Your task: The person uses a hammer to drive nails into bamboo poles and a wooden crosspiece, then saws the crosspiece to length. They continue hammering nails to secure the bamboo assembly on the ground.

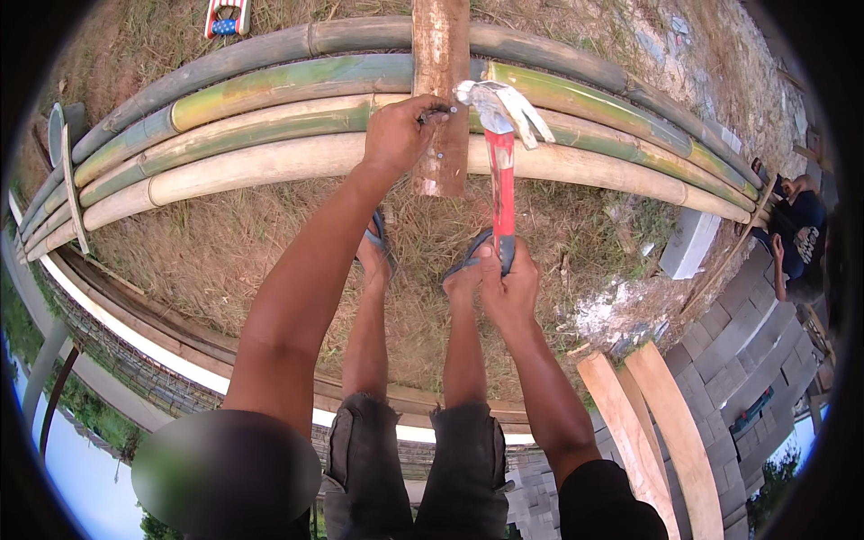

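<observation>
I see my left hand [396,133] pinching a small nail [438,112] against a rough wooden plank [440,81] across smooth bamboo poles [270,157]; my right hand [508,286] grips a red-handled claw hammer [500,135].

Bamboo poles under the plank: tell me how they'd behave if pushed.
The bamboo poles look round and smooth, so they would probably roll. They look long and thick, so likely stiff and rather heavy. The wooden plank across them may hold them.
</observation>
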The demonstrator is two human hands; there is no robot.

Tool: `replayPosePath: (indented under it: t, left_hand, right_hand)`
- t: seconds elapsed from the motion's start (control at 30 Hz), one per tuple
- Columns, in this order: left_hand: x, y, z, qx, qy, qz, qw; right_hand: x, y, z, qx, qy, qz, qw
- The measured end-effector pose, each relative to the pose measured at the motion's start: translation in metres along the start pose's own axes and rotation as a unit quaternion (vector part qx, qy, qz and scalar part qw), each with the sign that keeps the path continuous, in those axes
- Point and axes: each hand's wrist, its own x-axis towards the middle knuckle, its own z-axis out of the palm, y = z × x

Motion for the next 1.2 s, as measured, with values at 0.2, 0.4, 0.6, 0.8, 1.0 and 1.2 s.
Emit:
replayPosePath:
  t: [0.2, 0.4, 0.6, 0.8, 1.0, 1.2]
  left_hand:
    - [-0.036, 0.009, -0.017, -0.193, 0.173, -0.157, 0.953]
    - [-0.231, 0.051, -0.019, -0.356, 0.118, -0.399, 0.837]
    - [-0.369, 0.072, -0.062, -0.129, -0.055, -0.456, 0.879]
    - [-0.429, 0.074, -0.097, 0.024, -0.158, -0.341, 0.926]
    - [-0.470, 0.062, -0.068, 0.115, -0.119, -0.307, 0.937]
    - [-0.463, 0.061, -0.065, 0.157, -0.179, -0.281, 0.930]
  right_hand:
    - [-0.002, 0.051, 0.022, -0.003, 0.001, -0.042, 0.999]
    - [-0.014, -0.015, 0.008, 0.233, 0.084, -0.116, 0.962]
    - [0.015, 0.046, 0.028, 0.015, 0.005, -0.033, 0.999]
    - [0.000, 0.056, 0.033, 0.121, 0.137, -0.096, 0.978]
    - [-0.003, -0.013, 0.015, 0.226, 0.107, -0.143, 0.957]
    - [0.009, 0.094, 0.036, -0.151, -0.088, 0.025, 0.984]
